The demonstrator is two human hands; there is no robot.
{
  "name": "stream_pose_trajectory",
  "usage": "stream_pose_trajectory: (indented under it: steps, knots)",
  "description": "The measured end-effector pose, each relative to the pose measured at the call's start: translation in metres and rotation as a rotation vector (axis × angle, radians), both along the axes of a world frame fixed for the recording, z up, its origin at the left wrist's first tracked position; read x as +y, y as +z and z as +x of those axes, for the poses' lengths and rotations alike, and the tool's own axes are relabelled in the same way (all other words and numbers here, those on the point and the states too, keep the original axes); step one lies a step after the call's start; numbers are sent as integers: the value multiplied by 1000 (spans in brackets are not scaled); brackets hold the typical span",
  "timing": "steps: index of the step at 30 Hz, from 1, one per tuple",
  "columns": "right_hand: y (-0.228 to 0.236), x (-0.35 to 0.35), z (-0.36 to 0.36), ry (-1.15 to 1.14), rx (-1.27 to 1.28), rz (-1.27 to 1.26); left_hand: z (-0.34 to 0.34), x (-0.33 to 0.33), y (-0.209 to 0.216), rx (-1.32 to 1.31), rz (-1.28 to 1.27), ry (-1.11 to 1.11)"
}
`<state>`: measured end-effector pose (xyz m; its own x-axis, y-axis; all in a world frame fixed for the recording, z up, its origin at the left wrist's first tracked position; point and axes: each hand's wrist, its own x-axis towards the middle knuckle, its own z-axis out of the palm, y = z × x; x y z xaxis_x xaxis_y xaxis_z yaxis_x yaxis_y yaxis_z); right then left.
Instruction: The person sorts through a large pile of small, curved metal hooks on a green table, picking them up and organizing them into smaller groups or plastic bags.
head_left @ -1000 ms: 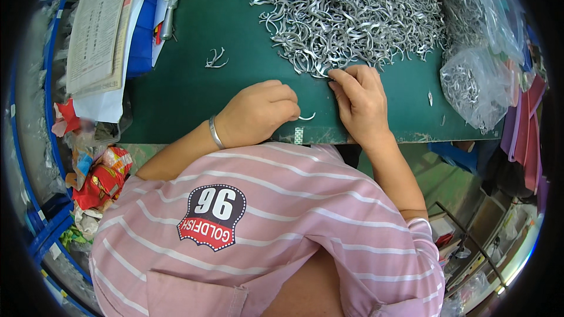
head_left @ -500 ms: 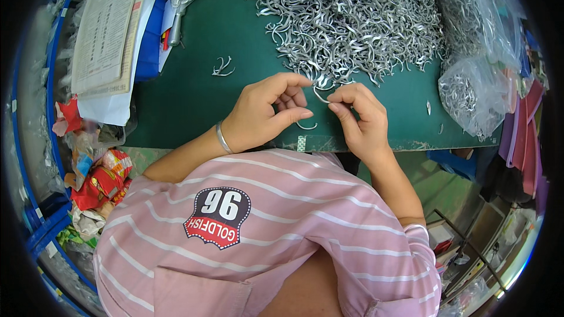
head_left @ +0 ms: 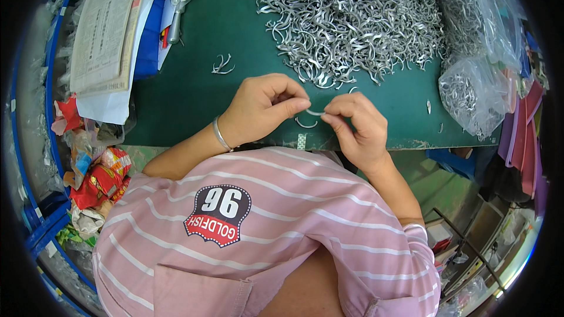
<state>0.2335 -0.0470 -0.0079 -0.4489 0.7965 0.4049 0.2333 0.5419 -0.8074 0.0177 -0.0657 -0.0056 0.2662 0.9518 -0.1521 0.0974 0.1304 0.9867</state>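
Observation:
My left hand [head_left: 263, 107], with a silver bangle on its wrist, pinches one end of a small curved silver metal piece [head_left: 316, 113]. The other end sits between the thumb and forefinger of my right hand [head_left: 359, 124]. Just below it, near the front edge of the table, lies a similar loose curved piece [head_left: 305, 124]. A large pile of such curved metal pieces [head_left: 352, 17] spreads over the green table [head_left: 194, 105] beyond my hands. One more piece [head_left: 353, 89] lies just past my right fingers.
A few curved pieces [head_left: 222, 66] lie apart at the left. Clear plastic bags [head_left: 470, 91] of metal pieces stand at the right. Printed papers [head_left: 106, 41] lean over a blue bin [head_left: 151, 41] at the left. Red wrappers [head_left: 101, 182] sit beside the blue rack [head_left: 50, 223].
My left fingers have closed on the free end of the curved piece that my right hand held. The piece has come slightly nearer to me, below the pile.

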Motion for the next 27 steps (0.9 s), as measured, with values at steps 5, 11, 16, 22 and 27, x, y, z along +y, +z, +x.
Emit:
stream_pose_trajectory:
  steps: [5,11,16,22,27]
  knots:
    - [-4,-3,2,96,-164,-73,-7,-1,-6,396,364,-187]
    - [-5,11,-1,-109,-338,170,-3,-2,-9,423,442,-187]
    - [-16,24,1,-115,-482,282,-5,-3,-10,446,499,-226]
    - [-6,15,-2,-4,-263,204,8,0,1,378,595,24]
    - [-7,10,-4,31,-173,85,9,7,-8,459,746,-33]
